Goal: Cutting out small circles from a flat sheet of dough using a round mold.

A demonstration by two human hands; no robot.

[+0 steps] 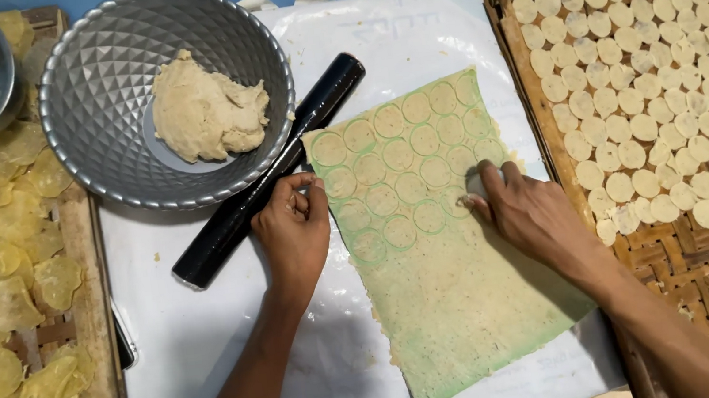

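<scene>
- Here we see a thin rolled-out sheet of pale yellow dough [464,302] lying flat on the white plastic-covered surface [201,332], its far half scored with rows of cut circles.
- Our right hand [527,213] reaches in from the lower right, palm down on the sheet, fingers curled around a small round metal cutter [479,183] pressed into the dough at the edge of the cut rows.
- Our left hand [294,231] rests at the sheet's left edge, forearm angled up from below, fingers loosely bent and pinching the dough's border.
- A black cylindrical rolling pin [271,171] lies just beyond the left hand.
- A faceted silver metal bowl [96,113] holds a lump of dough [207,113].
- A woven bamboo tray [663,248] to the right carries cut dough discs [670,83].
</scene>
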